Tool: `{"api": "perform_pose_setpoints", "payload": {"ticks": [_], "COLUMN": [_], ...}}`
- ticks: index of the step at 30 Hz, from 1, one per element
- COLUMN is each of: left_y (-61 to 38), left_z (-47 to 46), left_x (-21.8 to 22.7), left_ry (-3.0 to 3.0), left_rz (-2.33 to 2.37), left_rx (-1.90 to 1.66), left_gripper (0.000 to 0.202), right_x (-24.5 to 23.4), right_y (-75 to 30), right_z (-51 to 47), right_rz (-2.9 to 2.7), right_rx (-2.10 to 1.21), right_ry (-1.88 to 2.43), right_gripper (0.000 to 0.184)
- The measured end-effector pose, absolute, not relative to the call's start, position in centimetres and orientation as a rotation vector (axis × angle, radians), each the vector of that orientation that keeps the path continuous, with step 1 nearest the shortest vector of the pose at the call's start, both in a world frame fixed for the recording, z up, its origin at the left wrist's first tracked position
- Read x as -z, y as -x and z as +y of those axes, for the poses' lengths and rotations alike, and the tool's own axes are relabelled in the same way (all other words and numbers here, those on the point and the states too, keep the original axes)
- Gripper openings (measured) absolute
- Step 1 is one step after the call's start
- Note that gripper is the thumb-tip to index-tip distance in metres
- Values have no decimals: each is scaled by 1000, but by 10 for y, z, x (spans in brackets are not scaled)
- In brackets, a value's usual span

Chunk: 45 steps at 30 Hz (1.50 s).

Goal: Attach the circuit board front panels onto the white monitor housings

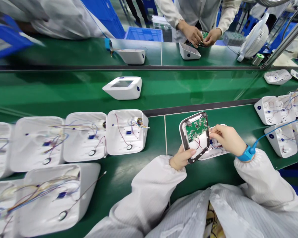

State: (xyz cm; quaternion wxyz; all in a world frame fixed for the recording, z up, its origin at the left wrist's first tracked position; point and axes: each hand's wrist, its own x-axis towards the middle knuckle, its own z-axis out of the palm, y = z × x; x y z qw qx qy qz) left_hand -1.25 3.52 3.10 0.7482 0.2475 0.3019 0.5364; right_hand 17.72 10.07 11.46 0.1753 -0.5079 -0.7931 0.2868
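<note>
My left hand [180,158] grips the lower edge of a grey-rimmed front cover [195,136], tilted up so its green circuit board faces me. My right hand [225,138] is closed in a pinch at the cover's right edge, fingertips on thin wires by the board. A blue wrist strap [247,153] with a coiled blue cord sits on my right wrist. Under the cover lies a white housing shell [215,150], mostly hidden by the cover and my right hand.
Several open white shells with coloured wires [126,132] lie in rows at left, more at right [268,109]. A closed white unit [123,87] rides the green conveyor. Across the belt another person's hands [197,34] work on a board beside a white fan [254,39].
</note>
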Motion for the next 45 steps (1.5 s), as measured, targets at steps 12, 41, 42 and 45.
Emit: {"api": "perform_pose_setpoints", "payload": {"ticks": [12, 41, 42, 45], "left_y": [7, 12, 11, 8], "left_z": [32, 38, 39, 43], "left_x": [-20, -26, -26, -26], "left_ry": [-611, -576, -581, -595], "left_rz": [658, 564, 553, 556], "left_rx": [-1199, -1079, -1074, -1097], "left_gripper": [58, 61, 64, 67], "right_x": [-97, -96, -97, -96], "right_y": [-155, -172, -174, -177], "right_z": [74, 92, 96, 104], "right_rz": [-2072, -2229, -2290, -2382], "right_rx": [-787, 30, -16, -83], "right_ry": [1259, 884, 813, 714], "right_gripper": [17, 44, 48, 51]}}
